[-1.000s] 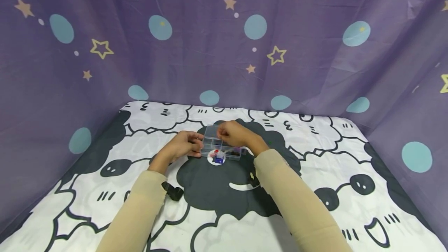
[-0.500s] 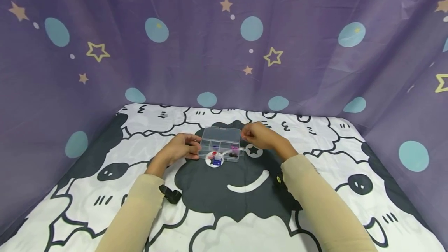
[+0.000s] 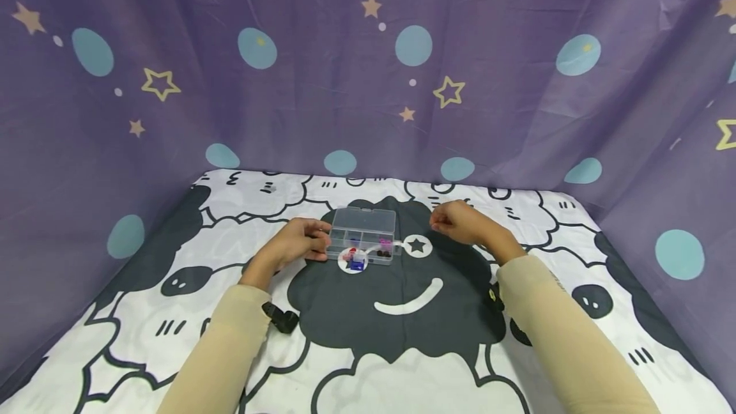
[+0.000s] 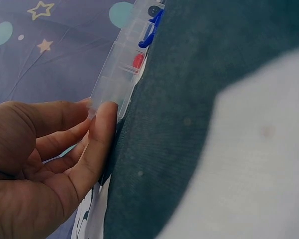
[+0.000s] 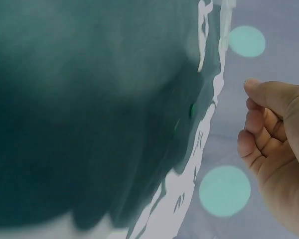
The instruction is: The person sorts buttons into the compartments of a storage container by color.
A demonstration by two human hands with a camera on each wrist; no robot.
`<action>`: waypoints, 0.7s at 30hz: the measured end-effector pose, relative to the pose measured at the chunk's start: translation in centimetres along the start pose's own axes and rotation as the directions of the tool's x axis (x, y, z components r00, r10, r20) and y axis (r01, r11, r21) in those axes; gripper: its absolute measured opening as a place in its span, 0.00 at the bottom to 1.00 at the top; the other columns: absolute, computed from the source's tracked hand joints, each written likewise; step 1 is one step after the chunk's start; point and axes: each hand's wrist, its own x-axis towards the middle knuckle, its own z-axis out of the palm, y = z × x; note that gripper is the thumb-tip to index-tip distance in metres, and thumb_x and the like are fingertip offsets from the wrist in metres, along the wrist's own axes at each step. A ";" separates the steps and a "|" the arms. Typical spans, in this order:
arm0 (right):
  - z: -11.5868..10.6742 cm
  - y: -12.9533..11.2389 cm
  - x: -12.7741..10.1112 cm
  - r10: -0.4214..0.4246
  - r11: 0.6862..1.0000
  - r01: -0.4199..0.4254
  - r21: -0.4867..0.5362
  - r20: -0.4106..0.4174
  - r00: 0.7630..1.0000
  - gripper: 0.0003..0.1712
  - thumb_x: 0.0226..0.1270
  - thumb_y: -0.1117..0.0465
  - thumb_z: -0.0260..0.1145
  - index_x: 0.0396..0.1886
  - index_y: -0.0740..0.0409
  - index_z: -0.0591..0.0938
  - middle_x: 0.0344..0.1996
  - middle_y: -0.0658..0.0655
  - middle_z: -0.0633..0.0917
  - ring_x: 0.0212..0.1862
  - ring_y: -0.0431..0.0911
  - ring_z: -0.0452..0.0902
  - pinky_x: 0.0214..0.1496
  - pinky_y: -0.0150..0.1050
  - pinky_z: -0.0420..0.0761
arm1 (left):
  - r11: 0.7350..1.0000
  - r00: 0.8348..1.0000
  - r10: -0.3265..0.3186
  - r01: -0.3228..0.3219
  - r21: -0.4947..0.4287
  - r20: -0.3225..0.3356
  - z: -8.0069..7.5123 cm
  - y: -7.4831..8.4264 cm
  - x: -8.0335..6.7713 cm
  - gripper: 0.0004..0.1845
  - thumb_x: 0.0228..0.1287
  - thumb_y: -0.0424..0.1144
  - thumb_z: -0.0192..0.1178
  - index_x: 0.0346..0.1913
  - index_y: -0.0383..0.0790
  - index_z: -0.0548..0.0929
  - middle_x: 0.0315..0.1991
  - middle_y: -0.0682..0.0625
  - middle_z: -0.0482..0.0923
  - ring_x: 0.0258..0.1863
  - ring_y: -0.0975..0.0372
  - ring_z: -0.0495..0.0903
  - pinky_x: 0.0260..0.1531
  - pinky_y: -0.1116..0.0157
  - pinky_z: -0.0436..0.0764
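A clear plastic compartment box [image 3: 339, 238], its lid raised at the back, sits on the dark sheep print. My left hand [image 3: 296, 239] holds its left end; in the left wrist view the thumb and fingers [image 4: 103, 127] pinch the corner. Blue pieces [image 3: 358, 264] and a red piece [image 4: 138, 60] show at the box's near side. Pink-purple pieces [image 3: 386, 245] and dark pieces [image 3: 384, 254] lie toward its right end. To the right of the box, my right hand [image 3: 454, 221] hovers with loosely bent fingers. No object shows between them.
Small green pieces [image 5: 193, 110] lie on the dark cloth near the right hand. A patterned sheep cloth [image 3: 368, 331] covers the table. Behind it hangs a purple curtain [image 3: 368, 126]. Black gear [image 3: 280, 318] is strapped at the left wrist.
My right hand has moved from above the box to the right, past the box's end. The left hand keeps its hold on the left end. The head view has shifted slightly.
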 end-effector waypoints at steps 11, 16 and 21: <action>-0.4 2.6 -3.0 0.032 0.999 -0.032 -0.007 0.056 0.998 0.05 0.72 0.68 0.67 0.34 0.60 0.87 0.27 0.50 0.86 0.27 0.37 0.73 0.31 0.34 0.77 | 1.000 1.000 0.004 -0.004 -0.001 0.002 -0.1 0.1 -0.1 0.26 0.72 0.24 0.59 0.71 0.28 0.71 0.50 0.37 0.77 0.40 0.55 0.86 0.43 0.59 0.92; -0.3 3.1 -3.7 0.042 0.999 -0.044 0.019 0.103 0.994 0.02 0.70 0.67 0.69 0.36 0.60 0.87 0.28 0.47 0.86 0.28 0.37 0.75 0.31 0.34 0.80 | 1.000 1.000 -0.002 0.002 -0.001 -0.006 0.0 0.3 -0.3 0.25 0.72 0.23 0.59 0.70 0.28 0.72 0.49 0.37 0.78 0.39 0.56 0.86 0.43 0.60 0.92; -0.1 3.3 -4.1 0.039 0.999 -0.042 0.021 0.127 0.991 0.01 0.67 0.67 0.72 0.36 0.62 0.87 0.27 0.47 0.85 0.29 0.37 0.77 0.31 0.34 0.81 | 1.000 1.000 -0.003 0.003 0.000 -0.007 0.0 0.3 -0.3 0.25 0.72 0.23 0.58 0.70 0.28 0.72 0.49 0.37 0.78 0.39 0.57 0.86 0.43 0.60 0.92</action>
